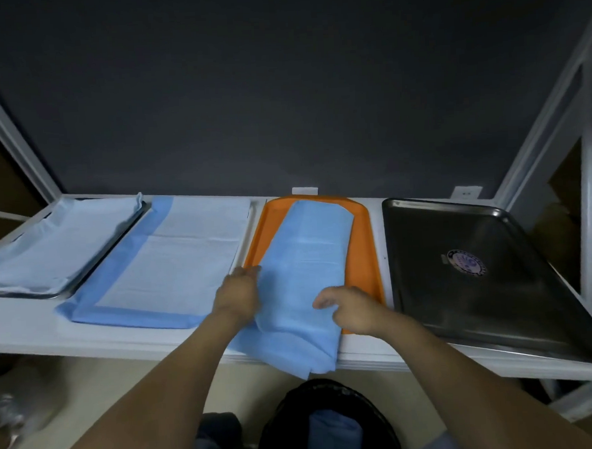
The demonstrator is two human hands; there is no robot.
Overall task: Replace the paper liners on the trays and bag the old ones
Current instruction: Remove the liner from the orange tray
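Covering the left tray [117, 239]: a pale liner [59, 243] sits inside the rim, so this tray looks finished.
Spread liner [173, 258]: it lies flat just right of that tray. I cannot tell if a tray is under it.
Left hand [238, 291]: fingers are together and curled on the left edge of the folded liner [309, 251], probably to keep the fold closed.
Folded liner: blue, soft and creased. It lies along the orange tray [360, 241] and hangs over the front of the shelf [25, 327].
Right hand [352, 312]: bent fingers pinch the top layer, I judge to lift it away.
Steel tray [480, 300]: bare, with no liner yet.
Black bag [297, 406]: open below, with blue paper inside.
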